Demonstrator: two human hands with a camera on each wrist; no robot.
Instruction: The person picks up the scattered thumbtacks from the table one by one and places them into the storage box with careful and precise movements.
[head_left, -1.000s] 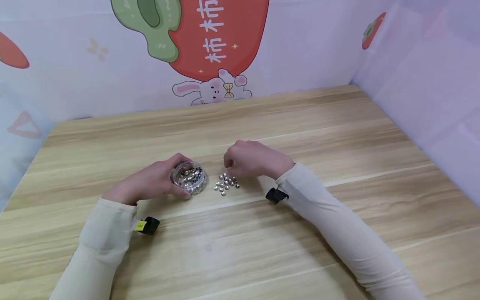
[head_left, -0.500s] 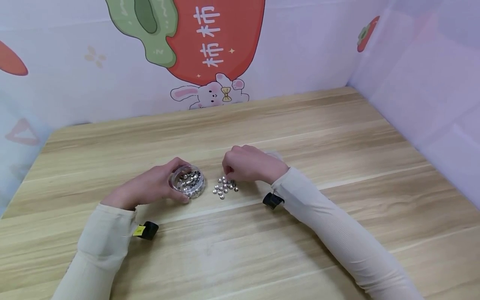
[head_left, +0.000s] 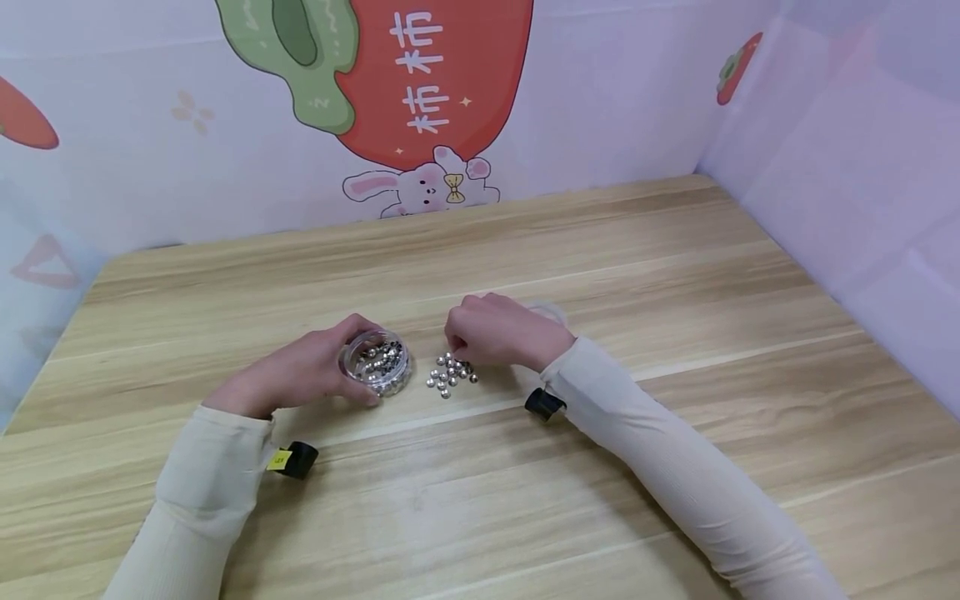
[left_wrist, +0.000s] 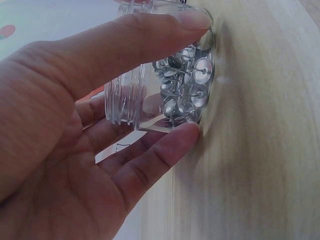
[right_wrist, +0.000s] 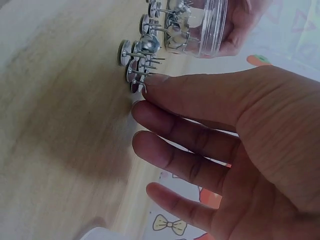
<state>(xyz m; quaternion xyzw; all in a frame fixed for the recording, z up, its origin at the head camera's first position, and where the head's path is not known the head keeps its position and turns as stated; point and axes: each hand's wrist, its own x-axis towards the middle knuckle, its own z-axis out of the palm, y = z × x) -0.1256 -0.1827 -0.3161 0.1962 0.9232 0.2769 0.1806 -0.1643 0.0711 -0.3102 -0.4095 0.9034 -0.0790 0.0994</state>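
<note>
A round clear plastic jar (head_left: 375,363) stands upright on the table, with a pile of silver thumbtacks visible through its wall in the left wrist view. My left hand (head_left: 318,362) holds it from the left, thumb on the near side and fingers round the far side. Just right of the jar, several loose thumbtacks (head_left: 447,377) lie on the wood, many with points up. Over their right edge is my right hand (head_left: 495,331). In the right wrist view, its thumb tip pinches at a thumbtack (right_wrist: 137,85) at the pile's edge; the index fingertip is hidden.
A clear round lid (head_left: 549,312) lies behind my right wrist, partly covered. Around the things spreads the wood-grain table (head_left: 420,508). A printed cloth (head_left: 600,100) hangs along the back and right edges.
My right hand has lowered slightly toward the pile's right edge, and more of the lid shows behind it. The left hand keeps its grip on the jar. The head view shifted a little.
</note>
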